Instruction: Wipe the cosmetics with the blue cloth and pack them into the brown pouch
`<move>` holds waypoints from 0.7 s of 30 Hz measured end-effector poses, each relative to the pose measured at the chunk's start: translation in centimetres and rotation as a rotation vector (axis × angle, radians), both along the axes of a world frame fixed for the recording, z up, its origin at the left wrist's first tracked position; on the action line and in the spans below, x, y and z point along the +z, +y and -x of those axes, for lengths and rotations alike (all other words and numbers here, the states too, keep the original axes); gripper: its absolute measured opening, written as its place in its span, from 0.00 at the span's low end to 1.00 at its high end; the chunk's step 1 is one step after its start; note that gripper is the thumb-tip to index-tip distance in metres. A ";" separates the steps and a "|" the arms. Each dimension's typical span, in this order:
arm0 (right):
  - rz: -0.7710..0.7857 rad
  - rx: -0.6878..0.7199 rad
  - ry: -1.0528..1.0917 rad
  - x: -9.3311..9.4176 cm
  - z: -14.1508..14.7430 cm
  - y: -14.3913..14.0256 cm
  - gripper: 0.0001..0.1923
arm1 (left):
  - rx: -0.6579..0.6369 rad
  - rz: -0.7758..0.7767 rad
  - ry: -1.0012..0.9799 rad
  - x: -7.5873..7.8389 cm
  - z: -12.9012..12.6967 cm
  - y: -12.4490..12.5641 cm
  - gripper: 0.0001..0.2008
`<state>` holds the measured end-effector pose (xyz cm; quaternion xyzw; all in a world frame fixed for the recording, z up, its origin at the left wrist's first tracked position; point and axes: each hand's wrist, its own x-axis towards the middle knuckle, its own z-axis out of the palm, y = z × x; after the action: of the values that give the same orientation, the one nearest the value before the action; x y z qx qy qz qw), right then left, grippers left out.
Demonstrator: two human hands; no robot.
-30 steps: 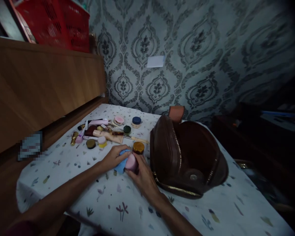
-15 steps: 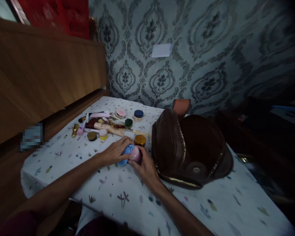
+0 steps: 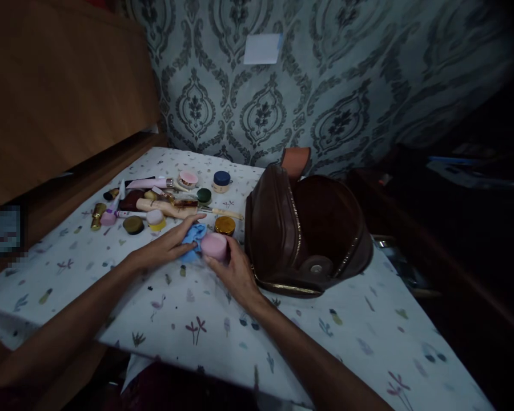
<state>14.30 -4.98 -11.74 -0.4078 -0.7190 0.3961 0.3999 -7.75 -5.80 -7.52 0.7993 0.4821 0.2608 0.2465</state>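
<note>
Head view: our right hand steadies a pink jar on the surface, fingers closed around its near side, while our left hand presses a blue cloth against its left side, fingers pinching the cloth. Wiping goes best, we judge, with the jar held firm and turned slowly. A gold-lidded jar stands just behind, a brown bag open beside it.
</note>
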 end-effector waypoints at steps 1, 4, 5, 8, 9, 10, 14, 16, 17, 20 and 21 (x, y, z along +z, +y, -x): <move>0.010 -0.001 0.005 0.1 0.0 0.0 0.24 | 0.027 -0.004 -0.004 0.0 -0.2 0.0 0.27; 0.007 0.000 -0.004 0.2 0.1 0.0 0.24 | 0.063 -0.056 -0.003 -0.1 -0.8 0.0 0.21; -0.006 0.000 -0.017 0.1 0.1 0.1 0.24 | 0.073 -0.103 -0.008 0.0 -1.0 0.0 0.20; -0.070 0.006 -0.052 -0.3 0.2 0.3 0.27 | 0.124 -0.291 -0.036 0.0 -1.8 -0.1 0.18; -0.093 0.013 -0.055 -0.4 0.3 0.3 0.28 | 0.122 -0.345 -0.040 0.0 -2.0 -0.2 0.17; -0.113 0.020 -0.052 -0.4 0.3 0.3 0.28 | 0.094 -0.387 -0.035 -0.1 -2.3 -0.3 0.16; -0.159 0.054 -0.042 -0.4 0.2 0.0 0.24 | -0.120 -0.435 0.026 -0.3 -3.2 -0.6 0.16; -0.155 0.061 -0.055 -0.3 0.1 0.0 0.24 | -0.137 -0.397 0.032 -0.3 -3.0 -0.4 0.16; -0.148 0.058 -0.063 -0.3 0.1 0.0 0.25 | -0.112 -0.367 0.031 -0.3 -2.7 -0.2 0.15; -0.127 0.032 -0.079 -0.4 0.1 0.0 0.28 | -0.011 -0.276 0.044 -0.3 -1.5 0.3 0.12; -0.124 0.024 -0.081 -0.4 0.1 0.0 0.28 | 0.012 -0.259 0.042 -0.4 -1.3 0.4 0.11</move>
<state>14.19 -4.95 -12.18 -0.3892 -0.7626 0.3387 0.3902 -6.48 -5.41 -7.90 0.8269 0.4540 0.3056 0.1296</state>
